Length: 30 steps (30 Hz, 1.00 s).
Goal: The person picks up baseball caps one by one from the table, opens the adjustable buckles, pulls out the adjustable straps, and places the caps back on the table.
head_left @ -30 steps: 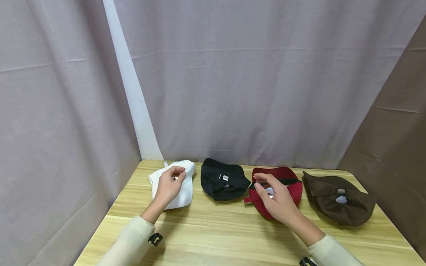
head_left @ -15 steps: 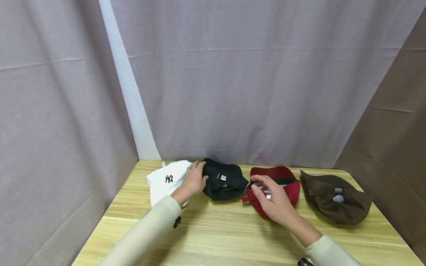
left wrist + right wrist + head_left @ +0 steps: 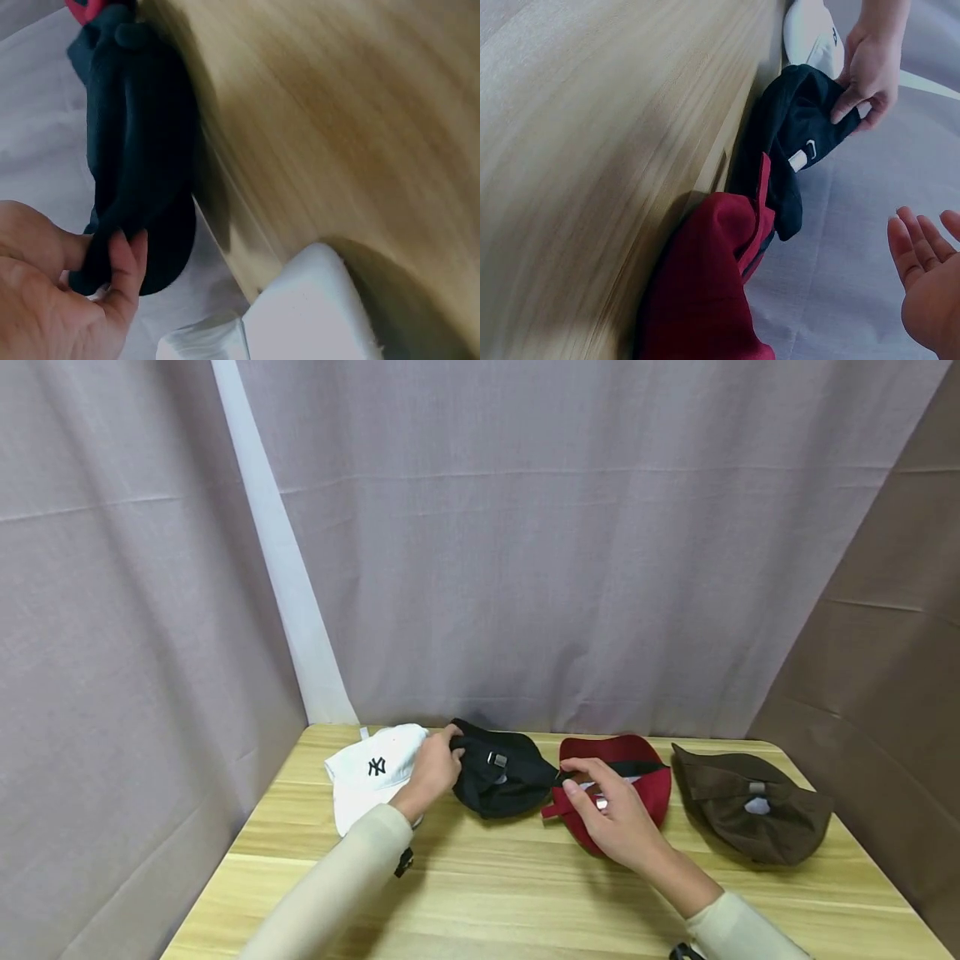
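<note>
"Backdrop and surface, please?"

"Grey curtain (image 3: 480, 568) behind, with a brown panel at its right; below it, one wood-grain table (image 3: 450, 902)."

"Then left to right."

"Item one: white cap (image 3: 360, 802), dark monogram on the crown, at the table's far left. Item two: left hand (image 3: 435, 764), just beside it, thumb and fingers pinching the edge of item three."

"Which is?"

"Black cap (image 3: 517, 781), metal buckle on its strap, between the white and red ones. Whether any of it is raised off the wood, I cannot tell."

"Next?"

"Item four: right hand (image 3: 618, 818), fingers bent and loose, grasping nothing. Item five: red cap (image 3: 651, 793), loose strap pointing left, partly behind that hand from the head view. Item six: brown cap (image 3: 783, 827), far right, no hand near it."

"Step in hand?"

"Taking hold of the black cap, I judge; one side only."

"And what does the next move call for?"

"A firm pinch, I'd say, since the cloth looks limp, and care at the right end, where the red strap lies close. The right hand is free to support that side."
</note>
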### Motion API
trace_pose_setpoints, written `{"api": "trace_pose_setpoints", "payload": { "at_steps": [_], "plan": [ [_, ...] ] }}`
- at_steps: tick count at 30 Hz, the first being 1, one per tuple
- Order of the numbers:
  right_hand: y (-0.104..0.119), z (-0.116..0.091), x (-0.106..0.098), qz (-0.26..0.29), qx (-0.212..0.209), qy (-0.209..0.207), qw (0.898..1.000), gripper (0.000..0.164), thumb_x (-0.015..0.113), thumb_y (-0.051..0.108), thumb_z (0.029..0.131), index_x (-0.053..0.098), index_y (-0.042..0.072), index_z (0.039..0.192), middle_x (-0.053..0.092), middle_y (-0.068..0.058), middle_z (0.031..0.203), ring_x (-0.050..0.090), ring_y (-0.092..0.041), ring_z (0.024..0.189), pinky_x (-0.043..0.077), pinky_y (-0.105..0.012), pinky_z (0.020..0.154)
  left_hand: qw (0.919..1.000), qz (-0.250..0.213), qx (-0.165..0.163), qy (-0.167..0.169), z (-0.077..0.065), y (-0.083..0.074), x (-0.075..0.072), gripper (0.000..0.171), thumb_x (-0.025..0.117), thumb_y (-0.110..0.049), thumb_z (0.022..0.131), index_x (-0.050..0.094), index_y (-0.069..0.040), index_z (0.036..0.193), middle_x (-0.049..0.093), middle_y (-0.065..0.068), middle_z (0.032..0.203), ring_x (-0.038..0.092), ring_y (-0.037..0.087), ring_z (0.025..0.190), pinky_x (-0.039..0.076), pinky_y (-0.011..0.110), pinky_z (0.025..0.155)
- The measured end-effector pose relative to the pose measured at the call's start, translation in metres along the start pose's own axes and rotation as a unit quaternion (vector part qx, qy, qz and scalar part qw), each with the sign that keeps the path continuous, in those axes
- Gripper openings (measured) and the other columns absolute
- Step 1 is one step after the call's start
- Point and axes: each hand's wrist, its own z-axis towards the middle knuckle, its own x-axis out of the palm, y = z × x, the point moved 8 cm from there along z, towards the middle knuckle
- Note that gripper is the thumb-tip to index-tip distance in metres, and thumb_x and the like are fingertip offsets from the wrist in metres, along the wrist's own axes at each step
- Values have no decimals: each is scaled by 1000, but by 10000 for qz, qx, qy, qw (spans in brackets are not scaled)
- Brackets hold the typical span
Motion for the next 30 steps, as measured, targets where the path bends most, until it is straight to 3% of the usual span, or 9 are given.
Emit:
{"api": "trace_pose_setpoints", "payload": {
  "at_steps": [5, 8, 13, 16, 21, 27, 30],
  "plan": [
    [1, 1, 1, 18, -99, -19, 9999, 28, 66, 14, 106, 68, 17, 134, 72, 2, 122, 69, -6, 103, 60, -25, 79, 9974, -689, -228, -16, -19, -24, -36, 12, 74, -3, 94, 74, -10, 105, 80, 17, 106, 76, 39, 104, 60, 53, 92],
    [1, 1, 2, -30, -72, -2, 10000, 27, 66, 16, 106, 68, 17, 133, 72, 3, 122, 68, -5, 102, 60, -25, 79, 9964, -748, -384, 87, -33, -36, -58, 6, 74, -6, 98, 74, -8, 103, 80, 14, 100, 77, 32, 97, 61, 47, 88],
    [1, -2, 2, -64, 19, 72, 10000, 26, 66, 18, 106, 69, 19, 132, 72, 5, 121, 68, -5, 102, 60, -26, 77, 9905, -1212, -566, 312, -52, -36, -79, 5, 74, -9, 100, 73, -7, 104, 78, 11, 89, 69, 16, 78, 55, 30, 72],
    [1, -3, 3, -77, -29, 126, 9999, 25, 67, 17, 106, 69, 19, 131, 72, 6, 121, 68, -6, 101, 59, -26, 76, 9855, -1507, -593, 503, -61, -35, -87, 5, 73, -10, 100, 73, -6, 103, 78, 9, 89, 63, 10, 74, 50, 24, 69],
    [4, -6, 5, -6, -135, 249, 9996, 22, 68, 15, 105, 71, 21, 126, 73, 4, 118, 67, -1, 98, 59, -25, 77, 9808, -1660, -566, 854, -73, -39, -96, 7, 74, -11, 100, 71, -7, 95, 73, 4, 87, 59, 10, 77, 47, 26, 74],
    [13, -9, 15, 80, -403, 531, 9977, 17, 73, 14, 102, 73, 20, 118, 73, 3, 118, 71, -6, 100, 62, -23, 83, 9748, -1748, -503, 1291, -82, -47, -92, 13, 74, -16, 101, 68, -10, 91, 68, 1, 86, 60, 9, 81, 48, 25, 76],
    [19, -9, 19, -101, -532, 606, 9967, 17, 75, 15, 100, 74, 23, 115, 75, 3, 116, 70, -9, 105, 61, -30, 85, 9735, -1758, -445, 1393, -85, -51, -90, 13, 73, -17, 101, 67, -11, 91, 67, 0, 87, 60, 10, 82, 48, 25, 77]
  ]
}}
